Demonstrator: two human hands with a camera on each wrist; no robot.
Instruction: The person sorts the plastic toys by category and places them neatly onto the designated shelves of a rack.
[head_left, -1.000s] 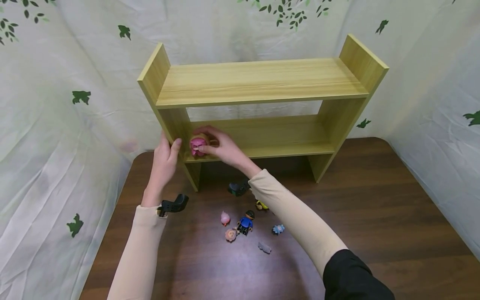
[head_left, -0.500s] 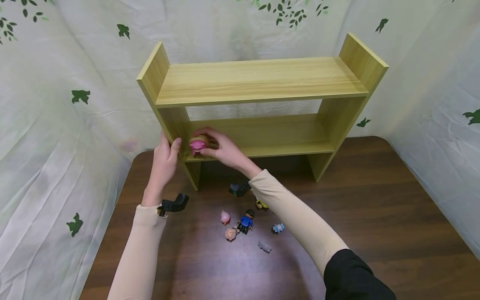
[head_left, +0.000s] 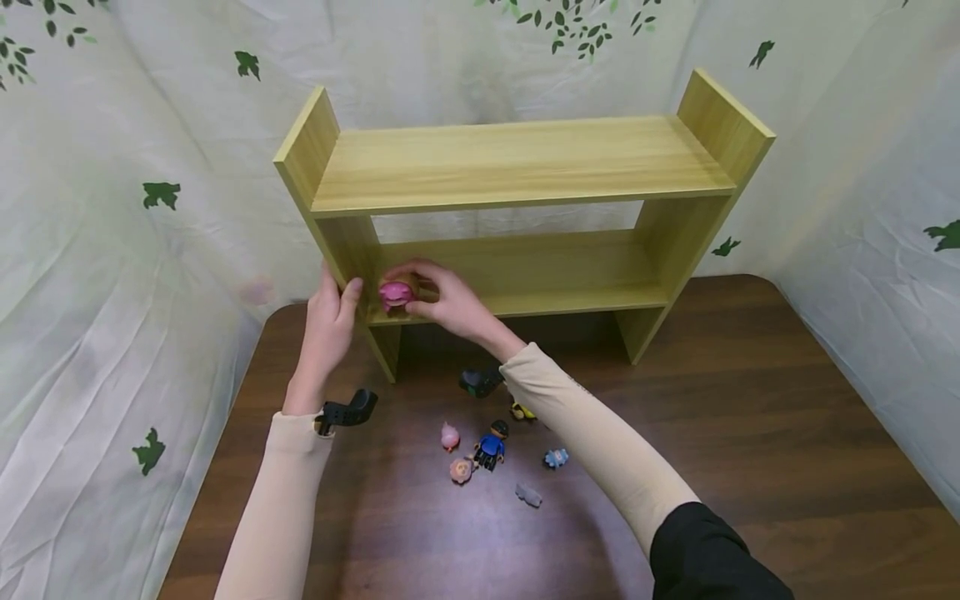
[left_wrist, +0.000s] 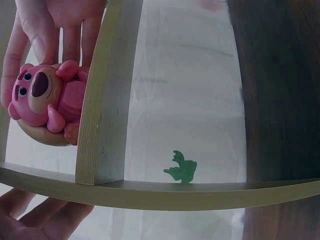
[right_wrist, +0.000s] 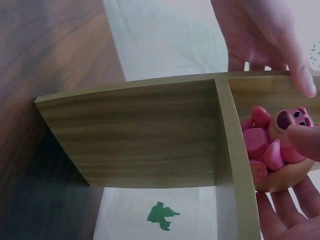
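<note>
At the left end of the wooden shelf unit's (head_left: 525, 162) lower board, my right hand (head_left: 457, 307) holds a pink bear figure (head_left: 395, 293). The bear (left_wrist: 42, 95) leans back against a round tan piece, its face and belly turned to the front. My right thumb (right_wrist: 302, 141) lies at the bear's head, with the fingers behind the tan piece. My left hand (head_left: 326, 325) grips the left side panel: the thumb crosses the front edge and the fingers (left_wrist: 52, 220) lie along the outside.
Small toys lie on the dark wooden table (head_left: 712, 467): a pink figure (head_left: 450, 437), a round peach figure (head_left: 461, 470), a blue-shirted figure (head_left: 491, 445), a blue figure (head_left: 556, 458) and a grey piece (head_left: 528, 496). A yellow toy (head_left: 521, 410) is partly behind the right sleeve.
The bear has tipped slightly in my right hand, and the right thumb has shifted rightward from the middle of its front. My left hand stays at the side panel.
</note>
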